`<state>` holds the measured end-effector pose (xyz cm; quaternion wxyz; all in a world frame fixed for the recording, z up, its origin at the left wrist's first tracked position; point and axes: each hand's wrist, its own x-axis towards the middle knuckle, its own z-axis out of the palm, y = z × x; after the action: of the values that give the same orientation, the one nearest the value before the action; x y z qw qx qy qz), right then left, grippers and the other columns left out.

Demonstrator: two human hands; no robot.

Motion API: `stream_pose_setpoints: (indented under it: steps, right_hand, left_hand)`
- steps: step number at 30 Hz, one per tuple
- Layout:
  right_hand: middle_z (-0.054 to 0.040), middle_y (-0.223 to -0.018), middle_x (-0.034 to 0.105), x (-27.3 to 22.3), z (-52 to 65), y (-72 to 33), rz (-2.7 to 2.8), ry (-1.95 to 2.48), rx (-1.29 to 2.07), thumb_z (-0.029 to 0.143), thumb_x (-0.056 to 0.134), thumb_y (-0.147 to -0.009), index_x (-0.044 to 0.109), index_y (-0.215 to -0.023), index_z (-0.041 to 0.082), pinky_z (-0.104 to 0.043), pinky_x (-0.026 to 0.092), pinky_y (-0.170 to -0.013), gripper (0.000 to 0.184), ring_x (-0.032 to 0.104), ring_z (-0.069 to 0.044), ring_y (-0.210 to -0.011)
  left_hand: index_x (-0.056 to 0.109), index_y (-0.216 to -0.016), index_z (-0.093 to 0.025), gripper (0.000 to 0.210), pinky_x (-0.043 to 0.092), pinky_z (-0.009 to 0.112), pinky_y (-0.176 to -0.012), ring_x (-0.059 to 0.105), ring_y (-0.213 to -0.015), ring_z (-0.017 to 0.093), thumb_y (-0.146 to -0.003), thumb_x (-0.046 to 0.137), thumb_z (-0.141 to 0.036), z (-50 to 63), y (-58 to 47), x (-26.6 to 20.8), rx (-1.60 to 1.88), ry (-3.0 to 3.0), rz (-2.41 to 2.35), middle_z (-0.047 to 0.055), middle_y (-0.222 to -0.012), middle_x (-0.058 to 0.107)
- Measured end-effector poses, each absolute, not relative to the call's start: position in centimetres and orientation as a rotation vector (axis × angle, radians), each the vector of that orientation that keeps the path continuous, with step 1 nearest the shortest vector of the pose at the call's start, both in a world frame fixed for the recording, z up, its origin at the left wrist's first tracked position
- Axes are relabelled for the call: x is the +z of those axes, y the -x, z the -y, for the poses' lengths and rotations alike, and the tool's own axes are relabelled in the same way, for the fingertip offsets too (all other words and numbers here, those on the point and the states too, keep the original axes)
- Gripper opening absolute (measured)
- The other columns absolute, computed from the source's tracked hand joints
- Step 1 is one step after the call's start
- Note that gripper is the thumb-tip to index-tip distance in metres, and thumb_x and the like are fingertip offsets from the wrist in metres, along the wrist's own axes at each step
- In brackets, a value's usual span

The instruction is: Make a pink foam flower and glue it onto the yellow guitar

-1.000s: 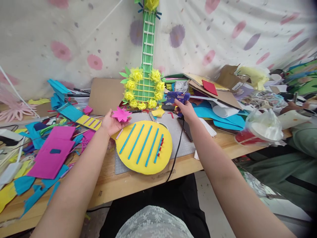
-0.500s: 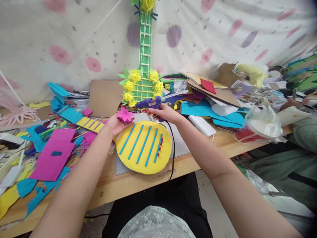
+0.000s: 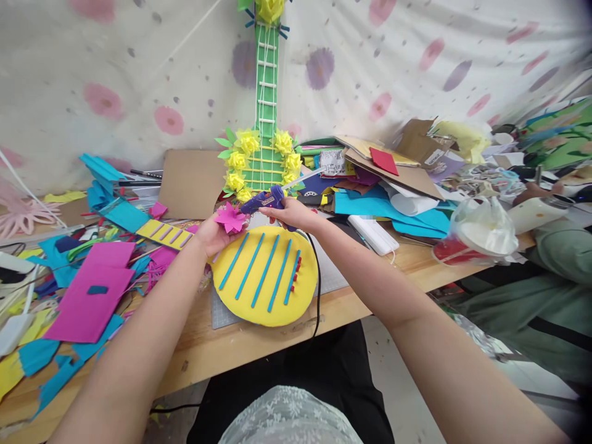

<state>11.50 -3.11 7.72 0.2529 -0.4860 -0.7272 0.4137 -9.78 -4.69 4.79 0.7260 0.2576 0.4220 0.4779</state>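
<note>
My left hand (image 3: 213, 235) is closed on a pink paper flower (image 3: 230, 218), held above the upper left edge of a yellow round guitar body (image 3: 263, 311) with blue strips and small red pieces on it. In my right hand (image 3: 292, 214) is a blue hot glue gun (image 3: 271, 198), a clear glue stick jutting from its back end. Its nozzle points left and meets the flower's edge; whether it touches cannot be made out. The yellow body lies on a grey cutting mat (image 3: 222, 313). A yellow and blue neck (image 3: 161, 231) reaches left from it.
A green paper guitar (image 3: 267, 117) with yellow flowers leans at the curtain. Pink sheets (image 3: 99, 290) and blue scraps cover the left side. Cardboard (image 3: 402, 172), blue sheets (image 3: 388, 208) and a bagged red cup (image 3: 472, 237) lie right. Another person's sleeve (image 3: 555, 250) shows far right.
The glue gun has moved left and down, and its nozzle is now at the pink flower. My left hand still holds the flower. The view has shifted slightly.
</note>
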Motion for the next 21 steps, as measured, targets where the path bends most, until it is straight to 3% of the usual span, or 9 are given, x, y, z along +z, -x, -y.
stream_pose_setpoints:
  steps: [21]
  right_hand:
    - [-0.0032, -0.068, 0.06, 8.8, 4.11, -11.07, 2.056, 1.494, 1.029, 0.057, 0.057, -0.078, 0.056, -0.076, 0.015, -0.016, 0.038, -0.038, 0.042, 0.05, -0.007, -0.05]
  left_hand:
    - [0.064, -0.096, -0.012, 0.041, 0.052, 0.026, -0.058, 0.064, -0.066, 0.015, -0.095, 0.031, -0.036, 4.94, 9.35, 5.46, 1.084, -0.634, -1.07, 0.008, -0.075, 0.068]
